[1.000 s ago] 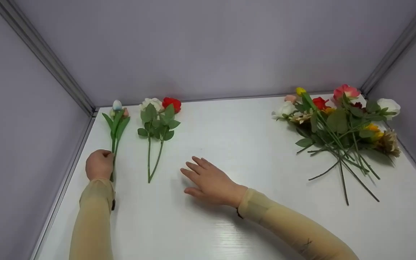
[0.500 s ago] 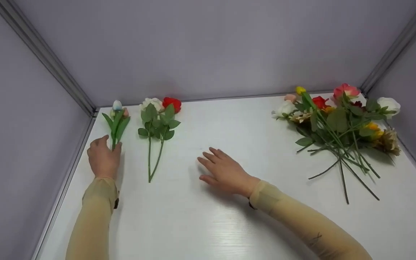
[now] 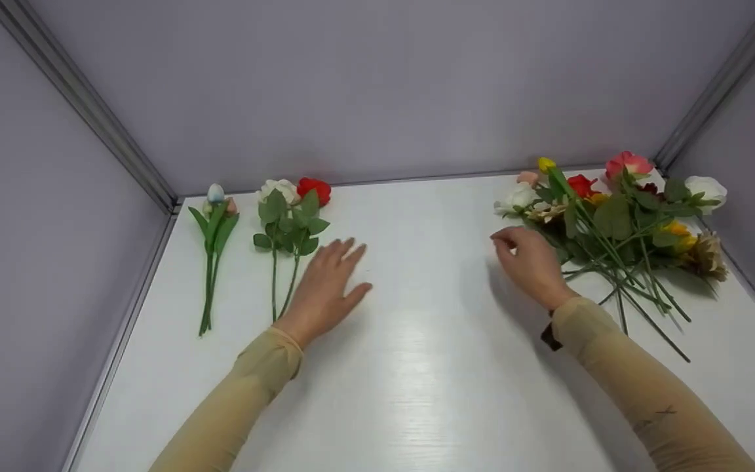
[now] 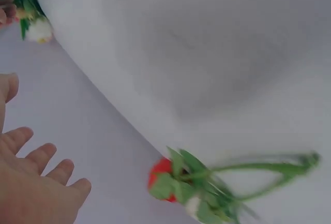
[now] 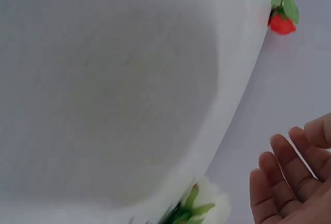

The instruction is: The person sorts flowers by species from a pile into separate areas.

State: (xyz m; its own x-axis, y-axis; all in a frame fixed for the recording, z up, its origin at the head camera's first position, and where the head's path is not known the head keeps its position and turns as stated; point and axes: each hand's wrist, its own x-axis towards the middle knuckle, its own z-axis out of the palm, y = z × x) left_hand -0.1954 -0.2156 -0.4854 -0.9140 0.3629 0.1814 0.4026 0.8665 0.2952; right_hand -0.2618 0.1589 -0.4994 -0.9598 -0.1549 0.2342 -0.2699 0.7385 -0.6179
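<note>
My left hand [image 3: 325, 288] hovers beside the white rose [image 3: 279, 191] and red rose [image 3: 314, 190], its fingers spread and holding nothing. It hides part of their stems in the head view. In the left wrist view the two roses [image 4: 181, 180] look blurred. At the far left lie tulips [image 3: 215, 226] with pale blue and pink heads, stems together. My right hand [image 3: 530, 262] is at the left side of a mixed flower pile [image 3: 613, 223], fingers loosely bent with nothing between them. A white flower [image 5: 209, 203] from the pile shows below that hand's view.
The pile holds white, pink, red, yellow and tan flowers, with crossing stems [image 3: 653, 321] pointing toward me. A white table [image 3: 417, 380] carries everything. Grey panels [image 3: 384, 85] enclose its back and sides.
My left hand has let go of the tulips and moved right, past the rose stems. My right hand has moved right to the pile, its fingers more bent than before.
</note>
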